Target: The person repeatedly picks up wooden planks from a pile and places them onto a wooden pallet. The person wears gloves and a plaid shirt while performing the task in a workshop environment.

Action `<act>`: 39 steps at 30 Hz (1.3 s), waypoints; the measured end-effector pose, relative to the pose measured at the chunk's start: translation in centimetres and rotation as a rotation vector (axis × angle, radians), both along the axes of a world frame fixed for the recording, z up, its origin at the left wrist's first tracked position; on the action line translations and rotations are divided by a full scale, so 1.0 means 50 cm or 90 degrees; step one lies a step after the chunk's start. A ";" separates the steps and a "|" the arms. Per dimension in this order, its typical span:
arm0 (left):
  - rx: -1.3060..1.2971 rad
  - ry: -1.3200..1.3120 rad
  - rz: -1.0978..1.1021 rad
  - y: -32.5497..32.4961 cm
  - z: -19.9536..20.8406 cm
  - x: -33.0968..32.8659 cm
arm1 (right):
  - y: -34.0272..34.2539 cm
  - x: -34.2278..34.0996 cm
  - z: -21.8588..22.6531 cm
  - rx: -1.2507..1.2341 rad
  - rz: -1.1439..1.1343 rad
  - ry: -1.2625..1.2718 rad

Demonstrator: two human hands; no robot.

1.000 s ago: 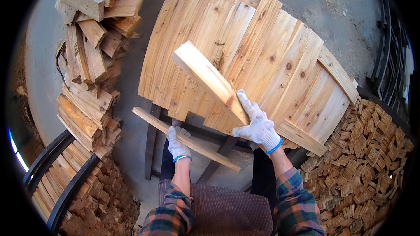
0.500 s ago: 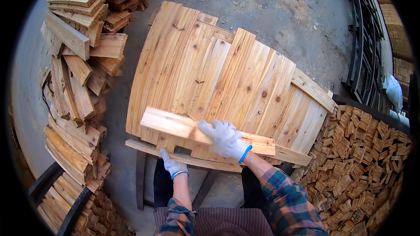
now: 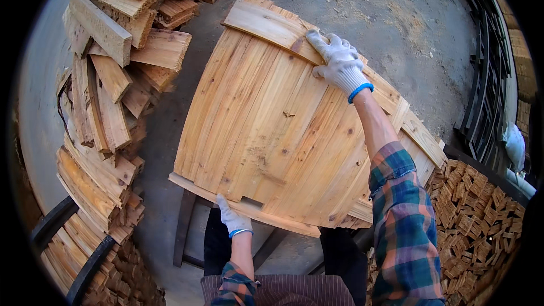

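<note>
Checking remotely, I see the planks (image 3: 266, 119) laid side by side; my right hand (image 3: 339, 62) grips the far slat (image 3: 266, 26) at twelve o'clock, my left hand (image 3: 232, 215) the near slat (image 3: 280, 220) at seven. Whether either is fastened, I can't tell.

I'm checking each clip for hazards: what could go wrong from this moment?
The right hand lies over the board set across the far ends of the planks; pushed unevenly, that board might slide askew.

The left hand is at the narrow strip along the near edge, so its fingers could get pinched there.

The wood pieces heaped on the left lie at mixed angles, and a bump might bring some down.
</note>
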State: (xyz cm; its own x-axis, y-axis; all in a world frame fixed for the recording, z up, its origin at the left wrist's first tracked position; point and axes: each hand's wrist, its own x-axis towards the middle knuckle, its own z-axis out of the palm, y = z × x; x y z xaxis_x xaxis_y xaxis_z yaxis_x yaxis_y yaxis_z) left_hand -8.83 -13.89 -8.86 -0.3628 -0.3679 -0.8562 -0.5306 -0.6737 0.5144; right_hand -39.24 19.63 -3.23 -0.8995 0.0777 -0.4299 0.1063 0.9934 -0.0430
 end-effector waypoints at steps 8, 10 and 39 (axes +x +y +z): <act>-0.001 -0.009 0.025 -0.013 0.032 0.010 | -0.033 -0.029 -0.034 -0.011 0.018 0.029; 0.010 0.012 0.033 -0.039 0.011 0.032 | -0.038 -0.033 -0.015 0.012 0.017 0.039; -0.294 0.061 -1.102 -0.071 0.209 0.167 | -0.330 0.566 -0.017 -0.189 0.144 0.055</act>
State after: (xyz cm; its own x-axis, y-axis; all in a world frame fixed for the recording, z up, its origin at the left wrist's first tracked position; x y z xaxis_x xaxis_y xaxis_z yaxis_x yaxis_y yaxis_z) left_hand -0.48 -17.43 1.59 -0.5932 0.2663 -0.7597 -0.3651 0.7521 0.5487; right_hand -10.91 3.16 -4.07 -0.9135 -0.2433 -0.3260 -0.1306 0.9344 -0.3314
